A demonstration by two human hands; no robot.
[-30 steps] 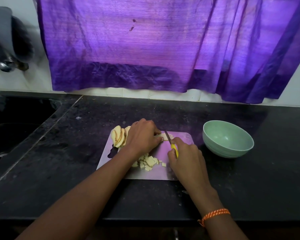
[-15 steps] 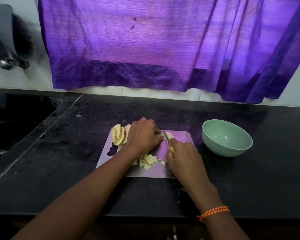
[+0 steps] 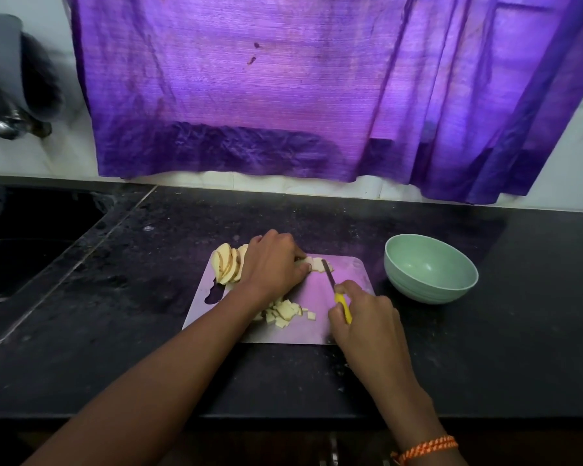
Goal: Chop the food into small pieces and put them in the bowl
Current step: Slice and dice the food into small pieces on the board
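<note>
A pale cutting board (image 3: 347,274) lies on the black counter. My left hand (image 3: 273,264) holds down pale food slices (image 3: 315,264) at the board's far edge, fingers curled over them. My right hand (image 3: 364,317) grips a yellow-handled knife (image 3: 342,302); its blade (image 3: 329,275) points away from me, its tip beside the held slices. A fan of uncut slices (image 3: 228,264) lies at the board's far left. Small diced pieces (image 3: 285,312) are heaped near the board's middle. The green bowl (image 3: 429,267), to the right of the board, holds nothing that I can see.
A dark sink (image 3: 24,243) is sunk into the counter (image 3: 485,348) at the left, with a tap (image 3: 11,124) above it. A purple curtain (image 3: 300,95) hangs behind the counter. An orange thread band (image 3: 428,447) circles my right wrist.
My right hand has drawn the knife back toward me and slightly right, so more of the blade and yellow handle show. My left hand stays on the slices.
</note>
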